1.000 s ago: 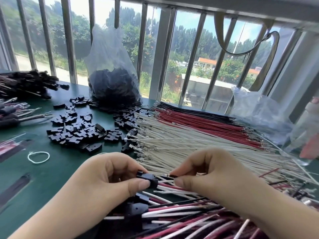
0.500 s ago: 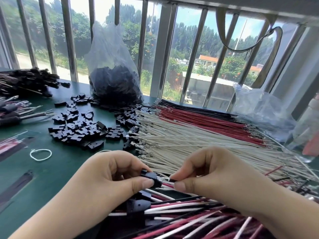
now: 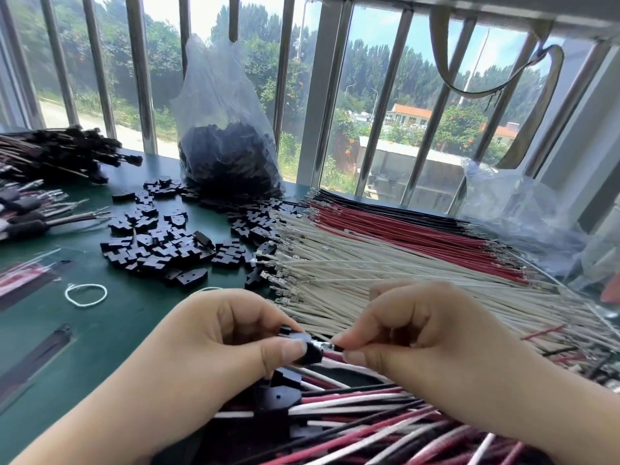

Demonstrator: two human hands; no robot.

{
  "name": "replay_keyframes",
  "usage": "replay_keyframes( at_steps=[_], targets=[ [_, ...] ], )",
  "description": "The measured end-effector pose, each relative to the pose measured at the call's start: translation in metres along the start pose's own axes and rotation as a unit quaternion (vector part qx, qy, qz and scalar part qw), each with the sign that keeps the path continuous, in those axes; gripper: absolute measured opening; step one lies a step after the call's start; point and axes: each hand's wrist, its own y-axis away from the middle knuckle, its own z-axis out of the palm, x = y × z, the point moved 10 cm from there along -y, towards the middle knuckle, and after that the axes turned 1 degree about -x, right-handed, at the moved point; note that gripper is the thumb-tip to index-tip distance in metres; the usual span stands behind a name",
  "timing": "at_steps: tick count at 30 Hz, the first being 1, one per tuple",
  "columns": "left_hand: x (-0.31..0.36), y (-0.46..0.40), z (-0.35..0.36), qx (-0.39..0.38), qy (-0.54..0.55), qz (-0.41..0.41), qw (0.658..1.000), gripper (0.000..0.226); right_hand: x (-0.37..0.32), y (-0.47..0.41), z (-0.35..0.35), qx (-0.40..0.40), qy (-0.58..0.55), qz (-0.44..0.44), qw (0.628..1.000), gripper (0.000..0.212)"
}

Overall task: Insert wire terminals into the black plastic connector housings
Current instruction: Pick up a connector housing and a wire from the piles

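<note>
Pinching connector housing in left hand, terminal entering from right hand.

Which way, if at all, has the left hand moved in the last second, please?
No: the left hand, pinching the black housing, keeps its place relative to the white rubber band; only the view shifted.
</note>
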Motion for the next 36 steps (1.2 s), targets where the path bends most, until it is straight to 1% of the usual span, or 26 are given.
replay_keyframes(
  at_steps=[2, 4, 7, 10, 13, 17, 20, 23, 25, 27, 29, 31, 34, 36],
  targets=[
    [-0.004, -0.001, 0.000, 0.007, 0.007, -0.014, 1.000, 0.028, -0.003, 0.000, -0.001, 0.007, 0.012, -0.004, 1.000, 0.024],
    [-0.008, -0.001, 0.003, -0.004, -0.002, -0.024, 1.000, 0.019, 0.001, -0.002, 0.002, -0.005, -0.012, 0.024, 1.000, 0.023],
    [-0.005, -0.002, 0.007, -0.009, -0.010, -0.017, 1.000, 0.020, 0.011, -0.004, 0.003, -0.003, -0.071, 0.069, 0.995, 0.019],
    [0.001, -0.002, -0.005, 0.045, 0.053, -0.013, 0.998, 0.029, 0.010, -0.003, 0.003, 0.011, -0.068, 0.063, 0.996, 0.020],
    [0.004, -0.001, -0.004, 0.044, 0.081, -0.015, 0.996, 0.031, 0.006, -0.002, 0.002, 0.016, -0.063, 0.041, 0.997, 0.022],
    [0.004, -0.001, 0.001, 0.020, 0.075, -0.018, 0.997, 0.028, 0.002, -0.004, 0.004, 0.001, -0.069, 0.012, 0.998, 0.023],
    [0.003, -0.002, 0.004, 0.015, 0.055, -0.011, 0.998, 0.025, 0.004, -0.006, 0.010, -0.017, -0.082, 0.021, 0.996, 0.022],
    [0.001, -0.002, 0.003, 0.021, 0.053, -0.008, 0.998, 0.017, 0.007, -0.009, 0.016, -0.043, -0.084, 0.032, 0.995, 0.019],
    [0.001, -0.001, 0.003, 0.020, 0.050, -0.011, 0.998, 0.017, 0.011, -0.010, 0.018, -0.059, -0.098, 0.043, 0.993, 0.016],
    [0.002, 0.000, 0.000, 0.030, 0.051, -0.014, 0.998, 0.024, 0.016, -0.010, 0.015, -0.061, -0.088, 0.049, 0.993, 0.016],
    [0.001, 0.000, -0.004, 0.049, 0.047, -0.017, 0.998, 0.030, 0.020, -0.009, 0.011, -0.048, -0.074, 0.052, 0.995, 0.013],
    [0.000, 0.000, -0.004, 0.051, 0.044, -0.019, 0.998, 0.033, 0.019, -0.006, 0.008, -0.021, -0.049, 0.037, 0.998, 0.011],
    [-0.002, -0.001, -0.003, 0.044, 0.053, -0.022, 0.997, 0.028, 0.012, -0.005, 0.004, 0.035, 0.009, -0.007, 0.999, 0.012],
    [-0.001, -0.001, -0.002, 0.040, 0.059, -0.022, 0.997, 0.025, 0.010, -0.005, 0.005, 0.058, 0.017, -0.028, 0.998, 0.016]
  ],
)
